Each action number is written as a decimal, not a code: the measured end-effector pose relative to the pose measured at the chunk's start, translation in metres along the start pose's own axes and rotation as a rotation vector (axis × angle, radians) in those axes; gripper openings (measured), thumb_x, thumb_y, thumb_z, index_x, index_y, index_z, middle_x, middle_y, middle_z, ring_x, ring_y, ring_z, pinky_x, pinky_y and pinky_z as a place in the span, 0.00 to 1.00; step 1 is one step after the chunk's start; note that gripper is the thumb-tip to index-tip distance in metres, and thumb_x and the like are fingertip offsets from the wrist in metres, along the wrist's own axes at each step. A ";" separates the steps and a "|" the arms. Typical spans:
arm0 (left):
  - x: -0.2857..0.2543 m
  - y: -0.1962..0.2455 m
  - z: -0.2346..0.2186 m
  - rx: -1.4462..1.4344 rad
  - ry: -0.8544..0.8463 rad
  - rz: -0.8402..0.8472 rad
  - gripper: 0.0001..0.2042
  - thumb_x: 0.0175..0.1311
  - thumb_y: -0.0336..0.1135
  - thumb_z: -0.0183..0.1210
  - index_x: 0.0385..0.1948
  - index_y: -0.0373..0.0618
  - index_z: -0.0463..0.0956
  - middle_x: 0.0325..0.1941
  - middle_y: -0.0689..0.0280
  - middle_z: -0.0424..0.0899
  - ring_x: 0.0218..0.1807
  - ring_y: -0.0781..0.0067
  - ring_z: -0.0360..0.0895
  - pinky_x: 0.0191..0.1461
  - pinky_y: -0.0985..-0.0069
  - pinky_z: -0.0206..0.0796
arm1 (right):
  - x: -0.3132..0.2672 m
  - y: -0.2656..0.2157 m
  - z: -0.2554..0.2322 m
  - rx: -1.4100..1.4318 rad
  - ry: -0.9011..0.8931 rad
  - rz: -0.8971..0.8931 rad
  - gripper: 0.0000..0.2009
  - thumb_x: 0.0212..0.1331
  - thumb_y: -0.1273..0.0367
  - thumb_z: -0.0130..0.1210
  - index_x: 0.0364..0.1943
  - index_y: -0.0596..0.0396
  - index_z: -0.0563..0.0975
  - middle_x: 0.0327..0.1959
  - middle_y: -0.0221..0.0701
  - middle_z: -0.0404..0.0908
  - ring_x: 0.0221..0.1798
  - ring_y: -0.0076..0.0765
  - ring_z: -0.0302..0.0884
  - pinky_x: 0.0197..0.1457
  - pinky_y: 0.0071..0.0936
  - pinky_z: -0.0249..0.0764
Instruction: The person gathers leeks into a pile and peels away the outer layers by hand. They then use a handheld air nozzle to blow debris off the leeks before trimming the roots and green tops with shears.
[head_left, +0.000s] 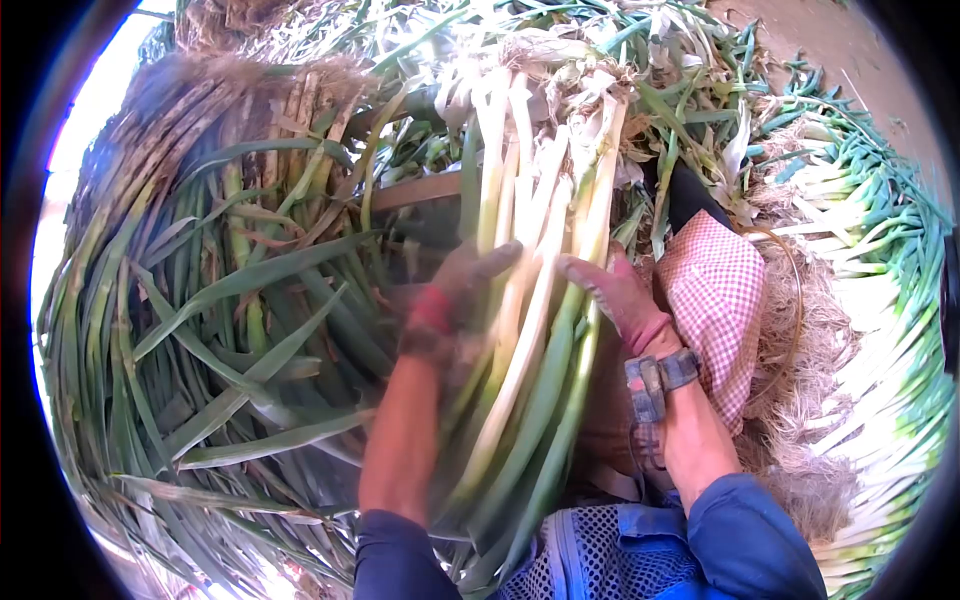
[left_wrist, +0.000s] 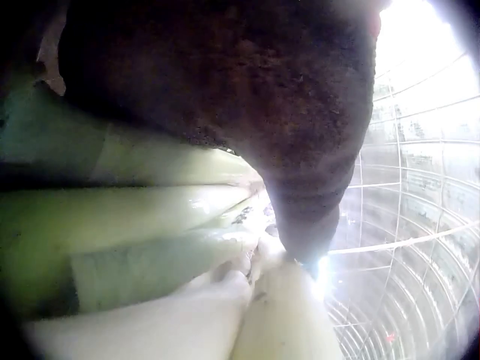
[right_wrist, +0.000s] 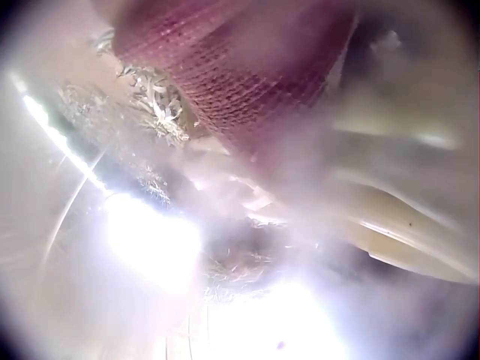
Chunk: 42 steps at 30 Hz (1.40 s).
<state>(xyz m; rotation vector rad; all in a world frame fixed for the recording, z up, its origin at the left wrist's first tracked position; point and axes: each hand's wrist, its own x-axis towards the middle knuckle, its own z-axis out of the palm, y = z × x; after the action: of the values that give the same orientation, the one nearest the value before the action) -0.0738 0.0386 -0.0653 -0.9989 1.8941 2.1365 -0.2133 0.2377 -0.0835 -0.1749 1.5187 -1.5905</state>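
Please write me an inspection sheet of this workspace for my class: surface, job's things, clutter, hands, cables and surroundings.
Surface: support beneath the bunch mostly hidden; cannot tell what it is.
Job's things: bunch of stalks, pale at the top, green lower down; large leafy pile to its left; pale-shafted stalks laid out at far right.
Clutter: loose leaves beyond the bunch; checked cloth near the right wrist.
Hands: left hand and right hand hold the bunch from either side, thumbs toward its front.
Cables: thin dark cord below the right wrist device.
Surroundings: bare brown ground at upper right; pale gridded structure in the left wrist view.
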 end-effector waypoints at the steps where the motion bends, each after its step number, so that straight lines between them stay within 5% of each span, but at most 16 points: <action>1: 0.001 -0.001 0.002 -0.065 -0.013 0.035 0.32 0.73 0.50 0.66 0.69 0.36 0.72 0.61 0.63 0.82 0.59 0.75 0.77 0.67 0.73 0.69 | -0.002 -0.004 -0.002 0.009 -0.011 0.049 0.24 0.65 0.62 0.71 0.59 0.61 0.79 0.50 0.33 0.87 0.49 0.25 0.83 0.55 0.24 0.79; 10: 0.013 -0.016 0.000 -0.200 -0.059 0.007 0.34 0.67 0.45 0.72 0.70 0.35 0.70 0.62 0.64 0.82 0.59 0.75 0.79 0.67 0.73 0.70 | 0.009 0.016 -0.009 0.293 -0.042 0.094 0.23 0.66 0.63 0.70 0.60 0.62 0.82 0.53 0.30 0.87 0.52 0.27 0.84 0.62 0.26 0.77; 12: -0.008 0.010 0.014 -0.268 -0.036 0.053 0.37 0.63 0.46 0.74 0.70 0.35 0.70 0.63 0.63 0.82 0.60 0.73 0.79 0.67 0.72 0.70 | 0.003 0.026 -0.016 0.363 -0.066 0.075 0.20 0.68 0.62 0.68 0.57 0.61 0.85 0.55 0.30 0.88 0.55 0.26 0.84 0.64 0.26 0.77; 18: -0.075 0.062 0.024 -0.230 -0.074 0.247 0.47 0.53 0.47 0.80 0.71 0.32 0.66 0.65 0.60 0.82 0.60 0.69 0.81 0.67 0.70 0.72 | -0.044 -0.019 0.004 0.624 -0.289 0.097 0.23 0.68 0.63 0.68 0.63 0.57 0.78 0.50 0.30 0.87 0.49 0.28 0.88 0.51 0.28 0.86; 23: -0.157 0.104 0.030 -0.090 0.019 0.280 0.52 0.45 0.46 0.86 0.71 0.31 0.66 0.63 0.60 0.82 0.60 0.71 0.81 0.65 0.71 0.73 | -0.107 -0.066 0.033 0.654 -0.521 0.003 0.23 0.69 0.66 0.65 0.63 0.64 0.77 0.51 0.36 0.87 0.50 0.33 0.88 0.56 0.31 0.86; 26: -0.237 0.146 0.056 0.004 0.156 0.459 0.47 0.47 0.41 0.86 0.69 0.32 0.69 0.60 0.60 0.84 0.56 0.70 0.84 0.60 0.72 0.77 | -0.145 -0.088 0.066 0.534 -0.455 -0.214 0.24 0.68 0.68 0.65 0.64 0.66 0.75 0.50 0.35 0.86 0.48 0.32 0.87 0.55 0.29 0.85; 29: -0.312 0.183 0.070 0.109 0.332 0.597 0.38 0.51 0.38 0.81 0.63 0.33 0.73 0.49 0.62 0.88 0.43 0.72 0.86 0.47 0.74 0.81 | -0.187 -0.125 0.103 0.534 -0.597 -0.443 0.26 0.65 0.67 0.66 0.63 0.65 0.73 0.46 0.34 0.85 0.46 0.30 0.86 0.52 0.28 0.86; 31: -0.363 0.200 0.051 0.587 0.471 0.652 0.34 0.58 0.44 0.74 0.63 0.32 0.73 0.44 0.62 0.88 0.40 0.77 0.85 0.41 0.77 0.79 | -0.211 -0.148 0.127 0.445 -0.694 -0.612 0.22 0.69 0.66 0.63 0.61 0.64 0.75 0.48 0.38 0.87 0.48 0.31 0.88 0.52 0.28 0.87; 32: -0.396 0.209 0.042 0.781 0.592 0.537 0.30 0.62 0.44 0.68 0.62 0.32 0.74 0.41 0.63 0.88 0.37 0.76 0.84 0.42 0.74 0.80 | -0.224 -0.160 0.145 0.477 -0.756 -0.690 0.20 0.69 0.67 0.62 0.61 0.63 0.76 0.48 0.39 0.87 0.47 0.31 0.88 0.52 0.29 0.87; 33: -0.418 0.197 0.022 0.604 0.546 0.879 0.19 0.63 0.34 0.74 0.49 0.32 0.80 0.31 0.66 0.88 0.28 0.78 0.84 0.32 0.77 0.79 | -0.253 -0.179 0.164 0.551 -0.797 -0.630 0.26 0.57 0.68 0.70 0.59 0.62 0.76 0.46 0.37 0.87 0.44 0.32 0.87 0.49 0.30 0.86; 34: -0.403 0.139 -0.061 -0.009 0.351 1.102 0.12 0.65 0.29 0.68 0.46 0.33 0.80 0.30 0.67 0.84 0.25 0.77 0.80 0.30 0.74 0.77 | -0.274 -0.194 0.177 0.625 -0.835 -0.566 0.33 0.44 0.69 0.78 0.57 0.62 0.76 0.43 0.34 0.86 0.41 0.32 0.86 0.46 0.30 0.84; 36: -0.522 0.169 -0.094 0.397 0.857 0.906 0.12 0.71 0.33 0.64 0.49 0.34 0.81 0.42 0.62 0.85 0.42 0.72 0.81 0.48 0.68 0.76 | -0.303 -0.217 0.210 0.645 -0.948 -0.673 0.33 0.45 0.69 0.78 0.58 0.61 0.75 0.44 0.35 0.86 0.42 0.33 0.86 0.46 0.31 0.85; 38: -0.614 0.168 -0.133 0.511 1.161 0.863 0.13 0.77 0.36 0.60 0.52 0.34 0.82 0.54 0.58 0.86 0.60 0.67 0.82 0.66 0.62 0.75 | -0.324 -0.232 0.235 0.648 -1.041 -0.766 0.34 0.45 0.69 0.78 0.59 0.61 0.75 0.46 0.35 0.85 0.43 0.33 0.86 0.47 0.31 0.85; 40: -0.635 0.181 -0.078 0.743 1.290 1.241 0.23 0.63 0.30 0.72 0.60 0.35 0.80 0.56 0.58 0.87 0.52 0.76 0.85 0.57 0.76 0.78 | -0.340 -0.243 0.255 0.621 -1.111 -0.844 0.34 0.46 0.69 0.78 0.59 0.61 0.74 0.47 0.36 0.85 0.44 0.34 0.86 0.48 0.31 0.85; 42: -0.650 0.179 -0.042 0.939 1.359 1.283 0.23 0.63 0.30 0.72 0.59 0.35 0.80 0.55 0.58 0.88 0.51 0.76 0.86 0.55 0.76 0.79 | -0.351 -0.251 0.268 0.585 -1.162 -0.903 0.35 0.46 0.69 0.78 0.60 0.61 0.74 0.48 0.36 0.85 0.45 0.34 0.86 0.48 0.31 0.85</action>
<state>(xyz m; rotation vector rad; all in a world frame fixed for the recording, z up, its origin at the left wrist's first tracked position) 0.3584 0.1767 0.4357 -1.0956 4.2038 -0.2311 0.0406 0.2364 0.3568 -1.3094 -0.0037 -1.9258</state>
